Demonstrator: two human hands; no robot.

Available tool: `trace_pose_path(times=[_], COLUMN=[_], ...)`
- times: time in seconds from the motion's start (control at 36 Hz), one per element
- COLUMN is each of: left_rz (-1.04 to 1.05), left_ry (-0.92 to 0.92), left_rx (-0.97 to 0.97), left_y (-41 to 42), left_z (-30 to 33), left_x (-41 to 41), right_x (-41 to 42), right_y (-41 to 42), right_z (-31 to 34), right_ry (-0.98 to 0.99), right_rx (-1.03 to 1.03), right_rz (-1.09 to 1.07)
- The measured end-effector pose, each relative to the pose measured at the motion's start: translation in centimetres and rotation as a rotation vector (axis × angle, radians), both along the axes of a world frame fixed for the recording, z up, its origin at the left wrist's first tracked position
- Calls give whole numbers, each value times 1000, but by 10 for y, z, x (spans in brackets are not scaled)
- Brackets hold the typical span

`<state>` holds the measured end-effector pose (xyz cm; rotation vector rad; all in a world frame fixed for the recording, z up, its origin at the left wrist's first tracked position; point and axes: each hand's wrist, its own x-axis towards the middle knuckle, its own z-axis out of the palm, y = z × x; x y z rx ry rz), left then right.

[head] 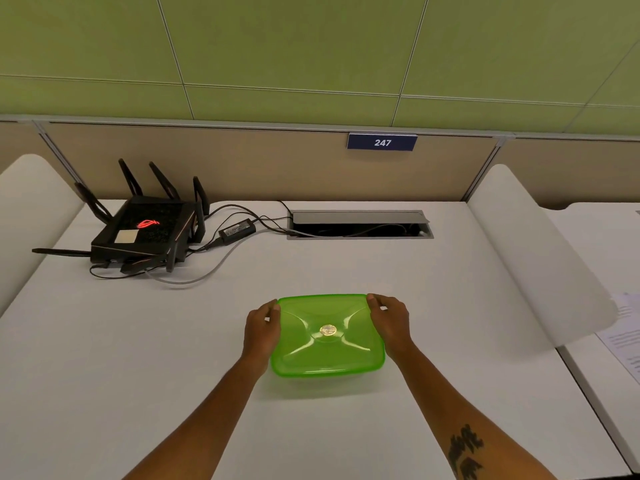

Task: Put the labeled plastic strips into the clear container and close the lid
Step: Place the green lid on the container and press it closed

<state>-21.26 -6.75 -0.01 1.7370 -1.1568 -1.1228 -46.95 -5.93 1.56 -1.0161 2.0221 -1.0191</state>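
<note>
A translucent green lid (327,336) with a round sticker at its centre lies flat over the clear container, which shows only as a faint edge beneath the lid's near side. My left hand (262,327) grips the lid's left edge, thumb on top near the far left corner. On the opposite side, my right hand (390,322) holds the right edge the same way. No labeled plastic strips are visible; the lid hides the container's inside.
A black router (142,233) with several antennas, a power adapter (237,231) and loose cables sit at the back left of the white desk (450,393). A cable hatch (360,225) opens at the back. White dividers stand on both sides; papers (623,334) lie far right.
</note>
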Motion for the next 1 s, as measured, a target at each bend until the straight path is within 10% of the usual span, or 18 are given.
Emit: trace_pose_path(times=[1.0], left_rz=[139], left_ry=[62], left_rx=[35], left_y=[-12], left_z=[-9], left_x=[-8], right_x=[2], right_y=[-7], right_z=[-5], right_ry=[-154], right_rx=[1], right_rz=[-95])
